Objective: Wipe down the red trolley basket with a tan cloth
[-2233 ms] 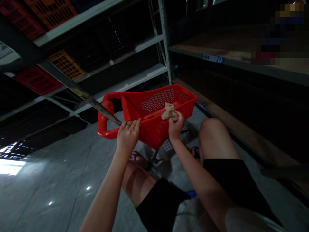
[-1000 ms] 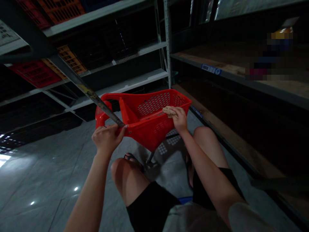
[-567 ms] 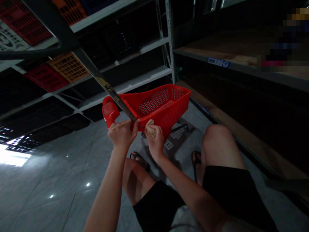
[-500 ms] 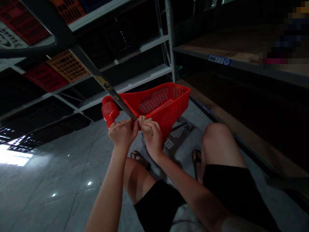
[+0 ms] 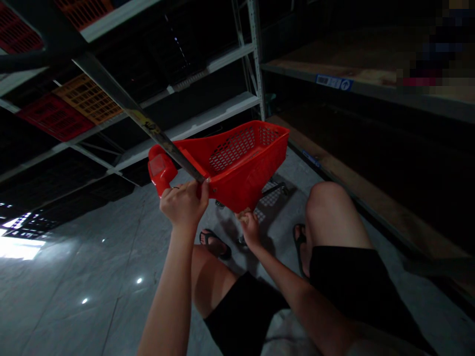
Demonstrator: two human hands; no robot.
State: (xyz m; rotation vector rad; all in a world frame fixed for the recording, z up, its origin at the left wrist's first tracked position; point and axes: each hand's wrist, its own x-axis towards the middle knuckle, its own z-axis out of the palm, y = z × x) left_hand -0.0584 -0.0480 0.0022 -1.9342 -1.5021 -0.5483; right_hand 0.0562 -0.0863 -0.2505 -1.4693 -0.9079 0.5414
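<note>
A red plastic rolling basket (image 5: 237,180) with perforated sides stands tilted before me on small wheels. My left hand (image 5: 183,202) is closed on the basket's near end, its thumb beside the foot of a worn metal handle bar (image 5: 144,123). That bar slants to the upper left, where a dark grip (image 5: 55,42) shows. Lower down, my right hand (image 5: 251,230) is closed on a tan cloth (image 5: 245,214), which touches the basket's underside. Most of the cloth is hidden by the fingers.
Metal shelving (image 5: 232,104) rises behind the basket and carries red crates (image 5: 55,116) and an orange crate (image 5: 89,99). Wooden shelves (image 5: 334,66) run along the right. My sandalled feet (image 5: 215,243) stand on the grey tiled floor (image 5: 122,247).
My right hand has moved the cloth from the basket's near rim down to its underside. The left hand keeps its hold. The view has shifted slightly.
</note>
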